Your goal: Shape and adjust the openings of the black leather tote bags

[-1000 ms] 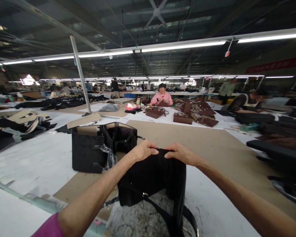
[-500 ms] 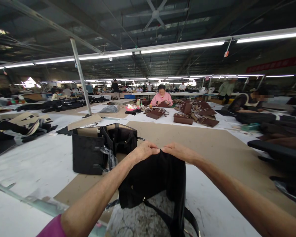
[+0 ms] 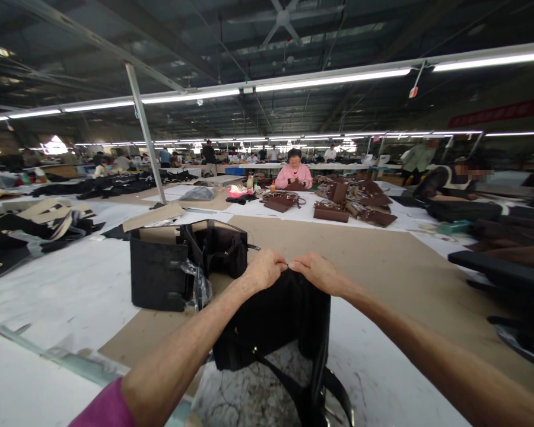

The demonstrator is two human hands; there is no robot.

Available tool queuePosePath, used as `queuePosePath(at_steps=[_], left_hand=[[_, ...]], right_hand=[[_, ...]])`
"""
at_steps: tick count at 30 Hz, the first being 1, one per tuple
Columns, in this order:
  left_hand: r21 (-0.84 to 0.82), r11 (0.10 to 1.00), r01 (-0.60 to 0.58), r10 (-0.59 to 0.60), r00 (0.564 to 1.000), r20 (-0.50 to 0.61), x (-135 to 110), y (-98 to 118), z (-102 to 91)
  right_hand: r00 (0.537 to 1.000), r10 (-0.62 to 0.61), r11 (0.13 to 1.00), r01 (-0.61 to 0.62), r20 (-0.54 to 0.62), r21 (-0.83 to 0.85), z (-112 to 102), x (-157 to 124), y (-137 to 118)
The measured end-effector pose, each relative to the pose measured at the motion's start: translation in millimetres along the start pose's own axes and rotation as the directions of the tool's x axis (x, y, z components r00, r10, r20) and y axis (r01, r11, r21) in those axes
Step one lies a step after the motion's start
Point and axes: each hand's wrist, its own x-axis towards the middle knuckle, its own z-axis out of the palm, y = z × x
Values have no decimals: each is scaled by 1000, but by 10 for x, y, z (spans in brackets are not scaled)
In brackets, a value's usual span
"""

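A black handbag (image 3: 271, 320) stands in front of me, its dark lining facing me and its straps hanging down at the near side. My left hand (image 3: 267, 268) pinches the bag's far top edge between thumb and fingers. Right beside it, my right hand (image 3: 315, 271) grips the same edge, the two thumbs almost meeting. Just left of my hands stands another black handbag (image 3: 158, 276), open at the top, with clear plastic wrap (image 3: 198, 284) hanging on it. The fingers' far sides are hidden behind the edge.
Brown paper (image 3: 369, 255) covers part of the white table. Black and beige pieces (image 3: 53, 228) lie at the left, a black stack (image 3: 467, 207) at the right. Across the table, a person in pink (image 3: 293, 174) sits behind brown bags (image 3: 331, 212). A post (image 3: 146, 133) rises at the back left.
Both hands still pinch the bag's edge. My left fingers have curled in more, and the bag's lower part and straps have shifted slightly left. The view has moved a little.
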Motion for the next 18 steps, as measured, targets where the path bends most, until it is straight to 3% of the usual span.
queuePosePath(at_steps=[7,13,18], left_hand=[[77,996,-55,55,998,7,-56,5,-1],[130,989,-68,72,997,-29,-92,55,17],[126,989,-71,71,997,4,-130,37,-5]], right_hand=[[978,-200,967,187,61,174,-61,-79,21],[982,-183,979,186,33,-84,-35,-66,-81],[994,-111,992,111,7,-55,-22,-83,-35]])
